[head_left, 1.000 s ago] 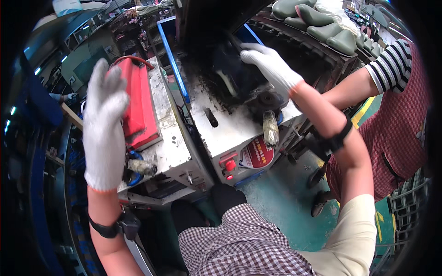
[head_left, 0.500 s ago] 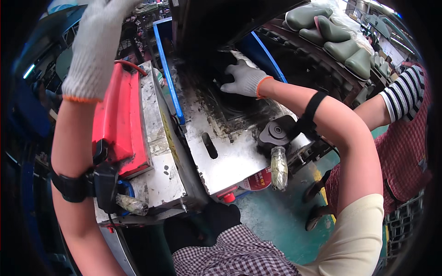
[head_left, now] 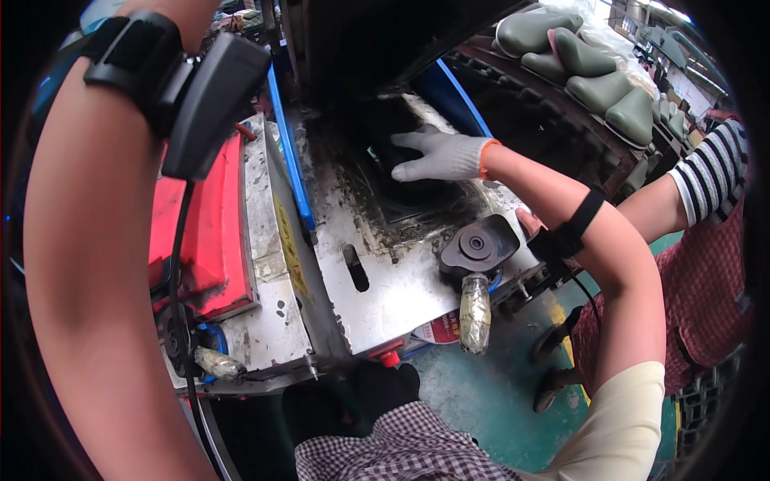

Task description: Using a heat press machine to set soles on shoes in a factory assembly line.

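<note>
My right hand (head_left: pixel 441 156), in a whitish knit glove with an orange cuff, reaches over the dark, grimy centre of a metal machine bed (head_left: pixel 389 276). Its fingers are spread and nothing shows in them; whether they touch the dark surface cannot be made out. A big black slab (head_left: pixel 369 48) stands raised just beyond the hand. My left forearm (head_left: pixel 92 264) stretches up past the top edge, so the left hand itself is out of sight. A strap with a black box (head_left: pixel 216 104) and cable sits on that arm.
A red cover (head_left: pixel 200 224) lies on the neighbouring machine at left. Blue side panels (head_left: pixel 461 96) flank the bed. A lever with a tape-wrapped handle (head_left: pixel 475 313) juts from its front. Grey-green shoe-shaped pieces (head_left: pixel 597 88) fill a rack. Another person in a striped sleeve (head_left: pixel 710 172) stands at right.
My left arm has gone further up and forward, taking the gloved hand out of the picture. The right hand has shifted slightly rightward, still over the dark bed.
</note>
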### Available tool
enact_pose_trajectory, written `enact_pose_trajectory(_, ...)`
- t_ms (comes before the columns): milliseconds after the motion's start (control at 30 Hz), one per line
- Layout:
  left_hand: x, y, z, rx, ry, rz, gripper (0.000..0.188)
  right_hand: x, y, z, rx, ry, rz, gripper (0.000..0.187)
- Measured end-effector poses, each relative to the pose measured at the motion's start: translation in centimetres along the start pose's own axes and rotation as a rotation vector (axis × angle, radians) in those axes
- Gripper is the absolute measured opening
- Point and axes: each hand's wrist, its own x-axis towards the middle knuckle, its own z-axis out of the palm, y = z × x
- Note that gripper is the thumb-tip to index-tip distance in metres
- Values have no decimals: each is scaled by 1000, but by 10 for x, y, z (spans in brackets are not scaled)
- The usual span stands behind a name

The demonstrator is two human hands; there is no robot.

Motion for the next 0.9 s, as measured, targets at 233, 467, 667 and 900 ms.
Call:
enact_pose_trajectory(233, 2, -3, 12, -310, 59, -153, 46, -14, 9, -1, -30, -36, -56, 86)
enact_pose_trajectory(467, -37, 20, 52, -623, 79, -181, 31, -78, -11, -14, 28, 244, -108, 71)
enact_pose_trajectory(667, -100, 53, 109, -322, 308, 15, 51, -194, -46, 40, 350, 725, -268, 31)
enact_pose_trajectory(900, -174, 95, 170, -259, 433, 157, 57, -231, -91, 122, 105, 808, -430, 34)
